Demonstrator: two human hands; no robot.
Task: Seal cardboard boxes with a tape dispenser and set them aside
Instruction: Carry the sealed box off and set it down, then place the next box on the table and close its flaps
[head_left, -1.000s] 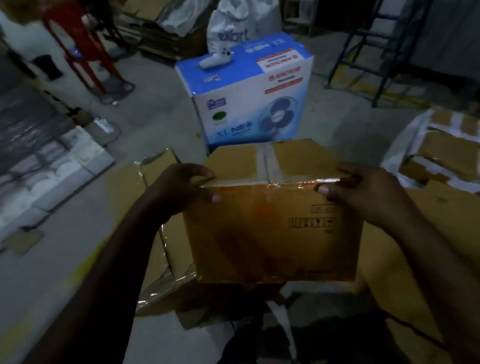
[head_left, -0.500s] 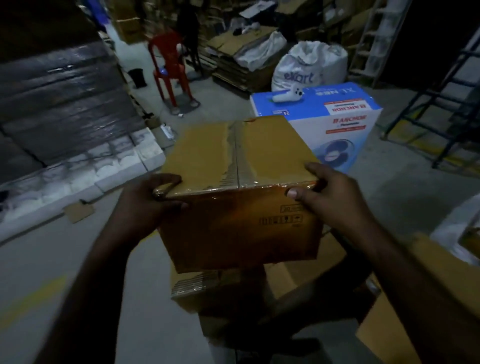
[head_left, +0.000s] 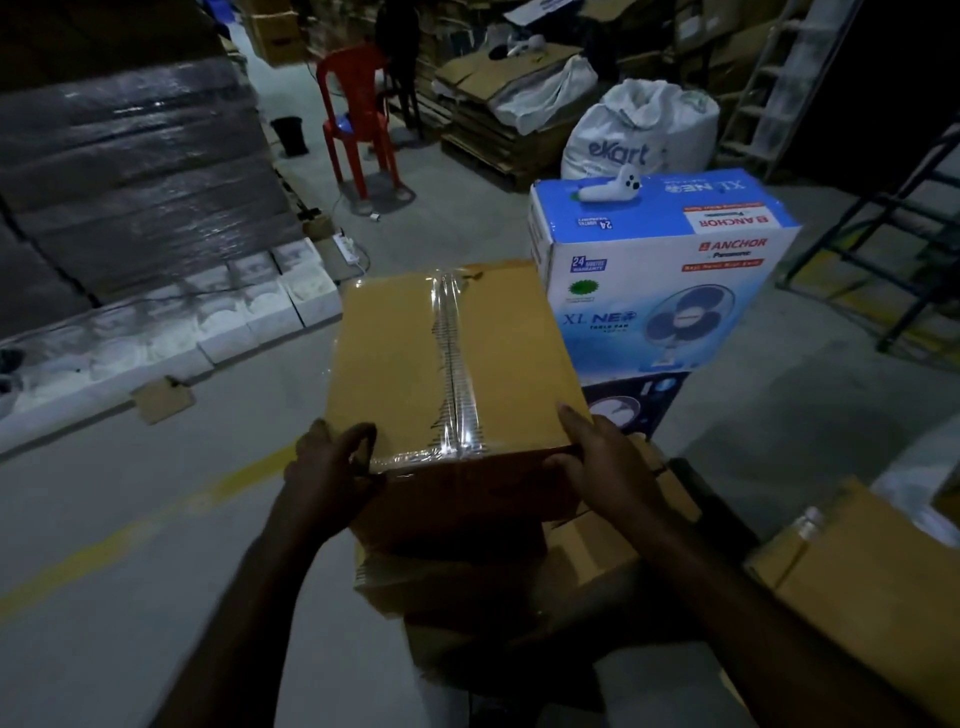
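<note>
The box (head_left: 452, 364) covers most of the stack beneath it, and what does show down there is lost in shadow. Its near corners are hidden under the left hand (head_left: 327, 478) and right hand (head_left: 608, 467), and its front face is too dark to read. A lower fan carton (head_left: 631, 405) is mostly hidden behind it. Past the red chair (head_left: 358, 114) a person (head_left: 397, 47) stands dim, cut off by the top edge. Another carton (head_left: 872, 597) runs off the right side.

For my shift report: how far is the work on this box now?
Done: clear tape runs along the top seam of the cardboard box. In hand: left grip and right grip hold its near corners over the lower cartons. Left: setting it aside.
</note>
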